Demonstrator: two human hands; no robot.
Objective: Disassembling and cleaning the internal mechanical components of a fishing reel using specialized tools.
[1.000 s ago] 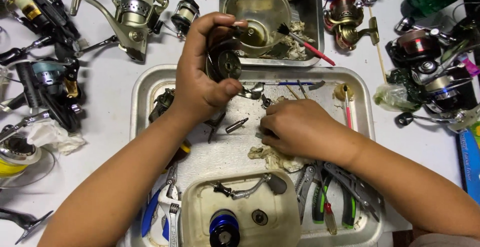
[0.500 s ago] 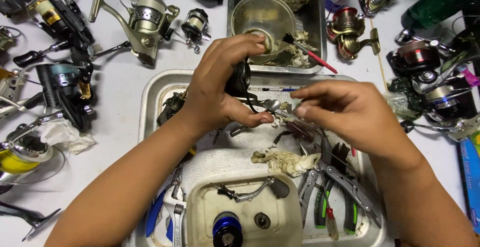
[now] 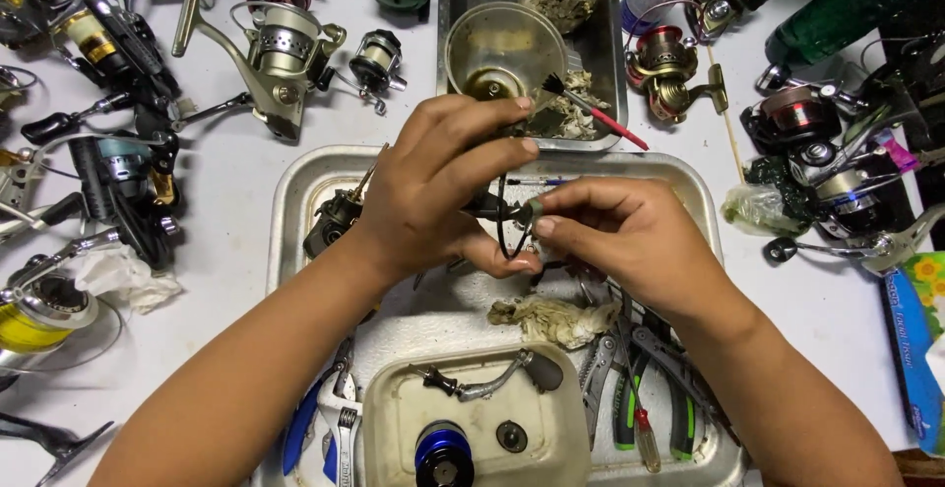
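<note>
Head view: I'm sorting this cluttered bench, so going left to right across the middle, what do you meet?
Yellow-line spool → crumpled white rag → left hand gripping a dark reel part → right hand pinching it → green plastic scrap → blue flowered packet.

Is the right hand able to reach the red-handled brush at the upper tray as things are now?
Probably not at once: the right hand is pinching a small part against the reel piece held by the left hand. The red-handled brush itself lies uncovered, just above.

reel part mostly hidden by fingers, blue spool cropped
</note>
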